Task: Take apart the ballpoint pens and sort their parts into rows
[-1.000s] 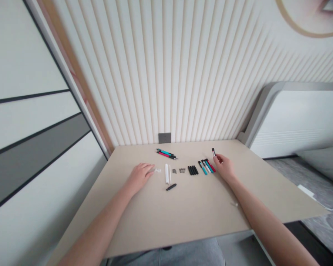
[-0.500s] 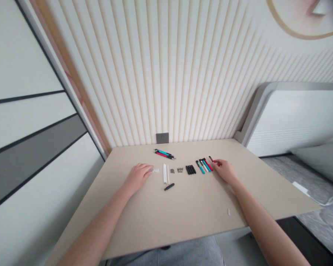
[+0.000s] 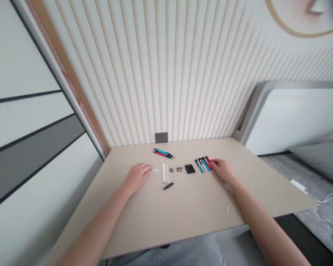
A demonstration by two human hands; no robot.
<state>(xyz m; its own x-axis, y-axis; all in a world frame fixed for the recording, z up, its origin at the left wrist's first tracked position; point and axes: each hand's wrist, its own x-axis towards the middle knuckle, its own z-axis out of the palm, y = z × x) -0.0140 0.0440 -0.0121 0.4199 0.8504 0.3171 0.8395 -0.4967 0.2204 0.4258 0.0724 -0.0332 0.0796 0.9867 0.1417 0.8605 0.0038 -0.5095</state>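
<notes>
On the left of the table, my left hand (image 3: 138, 175) rests with its fingers loosely extended, their tips beside a row of small white pieces (image 3: 154, 170). My right hand (image 3: 222, 170) pinches at a red pen barrel (image 3: 208, 160) at the right end of a row of coloured barrels. Teal, white and red barrels (image 3: 202, 165) with black ends lie side by side there. Left of them are several black grips (image 3: 189, 169), two clusters of small metallic parts (image 3: 179, 169) and white tubes (image 3: 164, 173). A single black piece (image 3: 168, 186) lies in front.
Behind the rows, teal and red pens (image 3: 163, 153) lie together on the table (image 3: 166, 218). A small white piece (image 3: 226, 209) sits near the front right edge. A dark wall socket (image 3: 161, 137) is above the back edge, and a bed (image 3: 302, 118) stands to the right.
My right hand has brought the red barrel leftward against the row; before, it was held slightly apart. My left hand has stayed in place. The view has shifted slightly.
</notes>
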